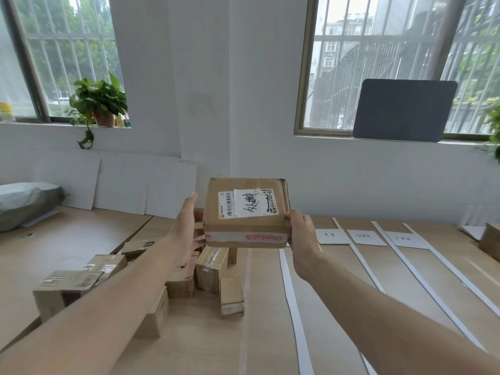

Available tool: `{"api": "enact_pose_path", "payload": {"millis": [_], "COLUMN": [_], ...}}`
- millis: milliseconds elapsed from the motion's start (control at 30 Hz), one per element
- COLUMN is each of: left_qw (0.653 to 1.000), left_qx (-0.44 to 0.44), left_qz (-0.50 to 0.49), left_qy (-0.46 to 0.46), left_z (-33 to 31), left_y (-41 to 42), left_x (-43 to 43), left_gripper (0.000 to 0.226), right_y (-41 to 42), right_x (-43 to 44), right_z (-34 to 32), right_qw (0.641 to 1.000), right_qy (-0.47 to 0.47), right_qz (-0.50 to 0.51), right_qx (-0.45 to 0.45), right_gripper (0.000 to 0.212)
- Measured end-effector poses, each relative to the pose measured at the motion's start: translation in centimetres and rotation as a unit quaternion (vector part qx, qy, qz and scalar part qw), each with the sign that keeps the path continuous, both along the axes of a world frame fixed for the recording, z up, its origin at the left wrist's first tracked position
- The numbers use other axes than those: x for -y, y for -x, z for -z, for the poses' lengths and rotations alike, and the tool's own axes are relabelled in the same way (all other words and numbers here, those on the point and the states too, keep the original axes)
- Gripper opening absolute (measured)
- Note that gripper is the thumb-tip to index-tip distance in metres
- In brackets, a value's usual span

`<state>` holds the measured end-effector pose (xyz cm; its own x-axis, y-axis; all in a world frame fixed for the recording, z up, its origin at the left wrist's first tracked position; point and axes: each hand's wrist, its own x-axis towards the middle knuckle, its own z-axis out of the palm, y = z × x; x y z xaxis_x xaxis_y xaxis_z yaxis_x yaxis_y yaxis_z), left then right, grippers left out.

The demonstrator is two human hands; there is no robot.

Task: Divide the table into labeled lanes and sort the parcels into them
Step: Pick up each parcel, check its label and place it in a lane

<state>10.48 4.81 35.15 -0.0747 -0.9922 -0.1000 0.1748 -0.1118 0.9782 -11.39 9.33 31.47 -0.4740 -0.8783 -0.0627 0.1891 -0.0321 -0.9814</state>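
1. A pale wooden table (67, 253) fills the lower part of the view, in a room with white walls and two barred windows.
2. A cluster of loose parcels (211, 269), small brown cardboard boxes, sits on the table at left of centre, directly below the raised arms; the left forearm crosses in front of several of them.
3. To the right, long white strips (295, 307) lie on the table and fan away from the viewer, marking off lanes.
4. At the far end of the lanes lie three white label cards (366, 237) with handwriting too small to read.
5. A grey plastic bag (24, 204) rests at the table's far left, and white boards (151, 185) lean against the wall behind it.
6. A potted plant (100, 104) stands on the left windowsill; a dark grey panel (403, 109) leans against the right window.
7. The held parcel (246, 212) is up in the air at the centre of the view, above the cluster and touching nothing but the hands.
8. It is a flat, squarish brown box, its top tilted towards the viewer, with a barcode label, a white slip bearing black handwriting, and red-printed tape along its front edge.
9. The left hand (189, 226) lies against its left side, thumb pointing up, fingers tucked behind the edge.
10. The right hand (300, 234) grips the near right corner, fingers curled round it.
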Motion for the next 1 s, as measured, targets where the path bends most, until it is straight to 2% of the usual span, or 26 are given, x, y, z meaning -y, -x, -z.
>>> {"api": "enact_pose_path", "payload": {"millis": [100,300,467,567,700,800,900,1000], "left_qw": [1.000,0.998,0.994,0.992,0.993,0.994,0.995,0.996], "left_qx": [-0.007,-0.041,-0.038,-0.060,-0.078,-0.085,-0.048,-0.030], "left_qz": [0.010,0.009,-0.021,-0.024,-0.008,0.014,0.045,0.065], "left_qy": [0.004,0.052,0.104,0.105,0.094,0.071,0.073,0.058], "left_z": [0.2,-0.8,-0.9,-1.0,-0.5,0.1,0.7,1.1], "left_y": [-0.2,0.4,1.0,1.7,2.1,2.7,3.5,3.9], "left_x": [0.4,0.5,0.9,0.4,0.2,-0.1,-0.5,-0.6], "left_gripper": [0.051,0.042,0.040,0.041,0.044,0.044,0.055,0.052], "right_y": [-0.1,-0.9,-1.2,-1.2,-1.3,-1.5,-1.7,-1.5], "right_x": [-0.2,-1.5,-2.0,-2.1,-2.1,-2.1,-1.8,-1.7], "right_z": [0.6,0.6,0.6,0.9,1.8,2.1,2.4,2.7], "right_qw": [0.999,0.996,0.993,0.991,0.990,0.988,0.988,0.990], "right_qy": [0.018,0.036,0.040,0.048,0.040,0.042,0.032,0.017], "right_qz": [-0.012,-0.047,-0.058,-0.058,-0.053,-0.053,-0.050,-0.044], "right_qx": [0.024,0.071,0.097,0.114,0.123,0.136,0.145,0.135], "right_gripper": [0.017,0.043,0.026,0.016,0.030,0.029,0.026,0.021]}}
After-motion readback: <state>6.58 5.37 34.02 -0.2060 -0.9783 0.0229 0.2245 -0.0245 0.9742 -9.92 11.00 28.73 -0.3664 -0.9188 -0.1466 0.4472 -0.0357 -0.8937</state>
